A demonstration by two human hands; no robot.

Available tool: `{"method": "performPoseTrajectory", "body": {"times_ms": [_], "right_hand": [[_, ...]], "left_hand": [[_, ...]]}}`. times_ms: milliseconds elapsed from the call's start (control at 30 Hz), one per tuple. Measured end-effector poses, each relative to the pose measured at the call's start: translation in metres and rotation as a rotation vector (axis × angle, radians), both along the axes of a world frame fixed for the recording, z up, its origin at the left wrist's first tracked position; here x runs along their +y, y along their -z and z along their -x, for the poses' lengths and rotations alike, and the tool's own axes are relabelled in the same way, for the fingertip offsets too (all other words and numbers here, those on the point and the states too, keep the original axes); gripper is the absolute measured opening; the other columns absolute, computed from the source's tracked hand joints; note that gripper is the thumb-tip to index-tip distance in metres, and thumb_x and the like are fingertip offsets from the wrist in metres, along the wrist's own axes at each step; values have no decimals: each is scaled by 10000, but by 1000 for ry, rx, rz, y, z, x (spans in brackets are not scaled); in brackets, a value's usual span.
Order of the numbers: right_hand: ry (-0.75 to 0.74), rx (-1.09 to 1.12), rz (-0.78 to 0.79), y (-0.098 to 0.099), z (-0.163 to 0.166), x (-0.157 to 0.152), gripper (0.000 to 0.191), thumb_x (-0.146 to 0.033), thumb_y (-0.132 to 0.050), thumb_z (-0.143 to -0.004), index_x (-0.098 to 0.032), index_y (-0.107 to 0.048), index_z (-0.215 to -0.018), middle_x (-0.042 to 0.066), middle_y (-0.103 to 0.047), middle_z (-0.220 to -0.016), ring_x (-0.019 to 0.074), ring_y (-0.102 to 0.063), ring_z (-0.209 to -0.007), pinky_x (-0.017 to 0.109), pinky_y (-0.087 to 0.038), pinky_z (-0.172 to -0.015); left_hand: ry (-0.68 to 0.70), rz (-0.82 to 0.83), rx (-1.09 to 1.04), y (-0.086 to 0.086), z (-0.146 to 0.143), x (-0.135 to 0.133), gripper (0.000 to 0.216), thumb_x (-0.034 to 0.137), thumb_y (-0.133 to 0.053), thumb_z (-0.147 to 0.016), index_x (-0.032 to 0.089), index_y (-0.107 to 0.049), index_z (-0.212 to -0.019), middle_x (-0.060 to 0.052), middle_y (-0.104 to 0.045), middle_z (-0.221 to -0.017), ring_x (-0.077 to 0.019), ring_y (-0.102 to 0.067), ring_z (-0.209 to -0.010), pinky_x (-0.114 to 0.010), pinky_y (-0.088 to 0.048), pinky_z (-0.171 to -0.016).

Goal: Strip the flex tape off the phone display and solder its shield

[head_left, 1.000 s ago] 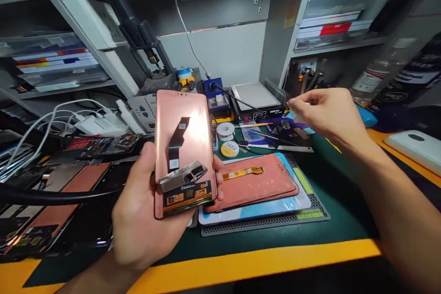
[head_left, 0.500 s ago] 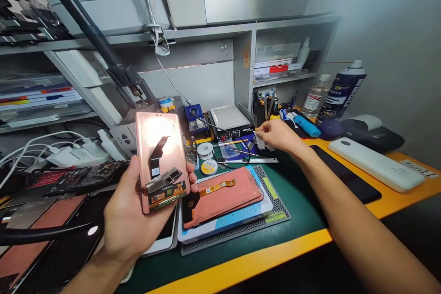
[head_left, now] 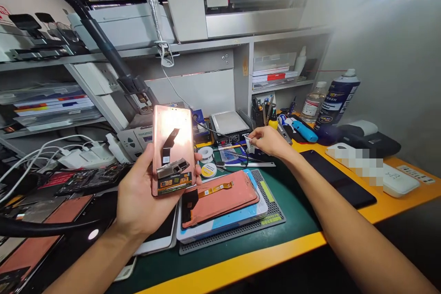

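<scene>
My left hand point(head_left: 138, 200) holds up a phone screen panel point(head_left: 174, 140), its shiny copper-coloured back towards me. A dark flex cable point(head_left: 168, 147) lies across the panel's back, with a silvery strip point(head_left: 172, 168) and small circuitry at its lower end. Out over the bench, my right hand point(head_left: 267, 141) is closed in a pinch on a small whitish piece point(head_left: 250, 146), too small to name surely. Between my arms, another copper-backed screen panel point(head_left: 220, 202) with an orange flex cable point(head_left: 217, 189) rests on a blue-and-white box point(head_left: 223, 227).
Behind my right hand stands a flat-topped device point(head_left: 229, 122). A solder spool point(head_left: 206, 154) and a round yellow-lidded tin point(head_left: 208, 170) sit near the left-held panel. To the right lie a black phone-like slab point(head_left: 339, 179) and a spray can point(head_left: 337, 98). A lamp arm point(head_left: 106, 46) crosses upper left.
The view has tilted upward. My left hand has raised the panel and shifted it rightward, turning it more upright. My right hand stays by the device, still pinching the whitish piece.
</scene>
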State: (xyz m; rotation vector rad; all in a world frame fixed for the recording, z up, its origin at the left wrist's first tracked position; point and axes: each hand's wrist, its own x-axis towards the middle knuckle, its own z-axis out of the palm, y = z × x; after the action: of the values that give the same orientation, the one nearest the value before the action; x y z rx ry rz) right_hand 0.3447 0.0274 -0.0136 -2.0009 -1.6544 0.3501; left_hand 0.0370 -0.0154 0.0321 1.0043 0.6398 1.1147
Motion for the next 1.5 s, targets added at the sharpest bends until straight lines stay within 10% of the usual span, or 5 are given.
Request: {"method": "performPoseTrajectory", "body": {"times_ms": [667, 1100, 1500], "right_hand": [[91, -72, -122, 6, 10, 2, 278, -373, -650, -1022, -174, -687, -1213, 96, -698, -1260, 246, -689, -1114, 471, -579, -965], [-245, -128, 295, 3, 4, -4, 237, -361, -683, -1003, -158, -710, -1122, 59, -731, -1129, 208, -718, -954, 390, -616, -838], [-168, 129, 119, -7, 7, -9, 220, -359, -682, -1004, -140, -703, -990, 13, -715, -920, 153, -691, -769, 307, -597, -693]], "left_hand": [[-127, 61, -89, -1, 18, -7, 396, 404, -435, -1029, 252, -762, -1194, -165, -826, -971, -322, -788, -855, -455, -667, -678], [-129, 99, -111, -2, 19, -9, 386, 384, -436, -1028, 242, -787, -1099, -152, -827, -936, -352, -786, -855, -464, -661, -623], [-103, 118, -143, 1, 13, -7, 430, 372, -404, -1044, 231, -809, -1060, -153, -825, -930, -340, -788, -822, -459, -657, -613]]}}
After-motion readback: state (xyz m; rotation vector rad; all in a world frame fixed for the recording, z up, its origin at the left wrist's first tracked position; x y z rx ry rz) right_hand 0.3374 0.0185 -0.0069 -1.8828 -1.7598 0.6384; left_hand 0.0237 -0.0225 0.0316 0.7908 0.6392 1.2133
